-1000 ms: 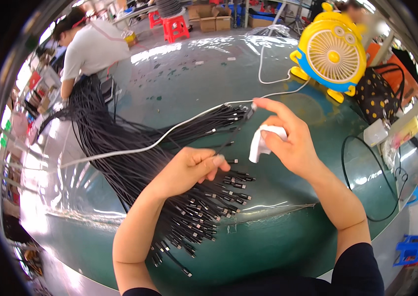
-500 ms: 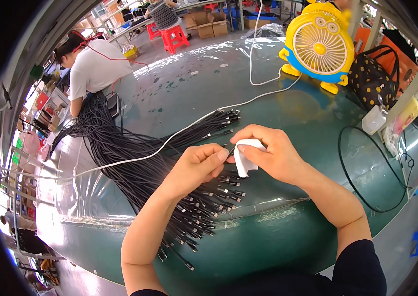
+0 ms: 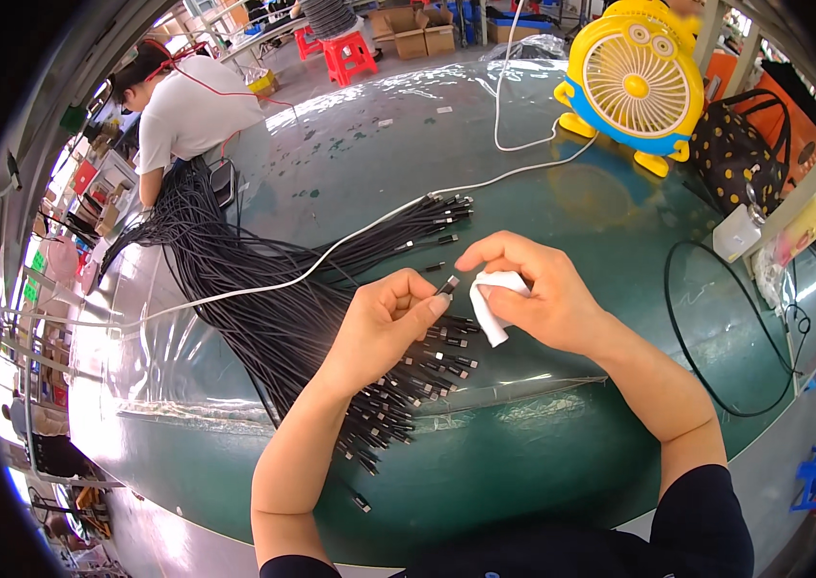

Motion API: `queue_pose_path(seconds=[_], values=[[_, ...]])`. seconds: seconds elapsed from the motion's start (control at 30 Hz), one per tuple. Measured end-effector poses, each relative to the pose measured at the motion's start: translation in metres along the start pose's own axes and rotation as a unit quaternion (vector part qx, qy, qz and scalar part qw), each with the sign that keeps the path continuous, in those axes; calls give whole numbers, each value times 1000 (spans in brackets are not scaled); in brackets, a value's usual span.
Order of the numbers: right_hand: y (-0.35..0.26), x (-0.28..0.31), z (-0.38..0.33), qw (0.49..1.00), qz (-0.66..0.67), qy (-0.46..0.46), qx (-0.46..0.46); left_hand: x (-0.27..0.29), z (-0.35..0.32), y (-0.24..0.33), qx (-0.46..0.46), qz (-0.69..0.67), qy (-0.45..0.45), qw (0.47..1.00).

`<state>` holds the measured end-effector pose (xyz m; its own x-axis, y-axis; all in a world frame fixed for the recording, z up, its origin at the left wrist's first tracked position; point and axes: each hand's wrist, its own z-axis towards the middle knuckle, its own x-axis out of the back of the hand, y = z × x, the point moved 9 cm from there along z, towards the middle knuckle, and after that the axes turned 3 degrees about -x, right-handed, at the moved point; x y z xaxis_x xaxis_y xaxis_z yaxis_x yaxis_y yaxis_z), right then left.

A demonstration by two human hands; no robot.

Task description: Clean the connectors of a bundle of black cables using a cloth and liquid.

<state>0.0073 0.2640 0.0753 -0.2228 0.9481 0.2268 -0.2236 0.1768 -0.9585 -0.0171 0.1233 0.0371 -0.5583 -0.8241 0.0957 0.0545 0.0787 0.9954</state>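
Between thumb and fingers, my left hand [image 3: 384, 323] pinches a black cable just behind its plug [image 3: 448, 285], whose metal tip points up and to the right. A folded white cloth [image 3: 492, 313] is gripped in my right hand [image 3: 544, 299], with one end hanging below the fingers. A small gap separates the cloth from the plug. Beneath and left of my left hand spreads a large bundle of black cables [image 3: 234, 275]. Many of their plug ends fan out on the green table [image 3: 523, 462] around my left wrist.
A white cord [image 3: 331, 270] crosses over the bundle toward a yellow and blue fan [image 3: 634, 87] at the back right. A looped black cable [image 3: 673, 328] lies at the right. A person in a white shirt [image 3: 196, 106] sits far left, by the bundle's other end.
My right hand with the cloth has drawn back to the right, off the cable end. The plug in my left hand is now exposed and tilted upward.
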Motion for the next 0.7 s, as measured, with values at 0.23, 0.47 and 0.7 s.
queue_pose_path(seconds=[0.23, 0.47, 0.7], values=[[9, -14, 1, 997, -40, -54, -33, -9, -7, 11, -36, 140, 10, 989], [2, -20, -18, 942, -282, -22, 179, -17, -15, -3, 18, 87, -45, 995], [64, 22, -6, 996, -71, 8, -62, 0, 8, 16, -145, 421, -31, 895]])
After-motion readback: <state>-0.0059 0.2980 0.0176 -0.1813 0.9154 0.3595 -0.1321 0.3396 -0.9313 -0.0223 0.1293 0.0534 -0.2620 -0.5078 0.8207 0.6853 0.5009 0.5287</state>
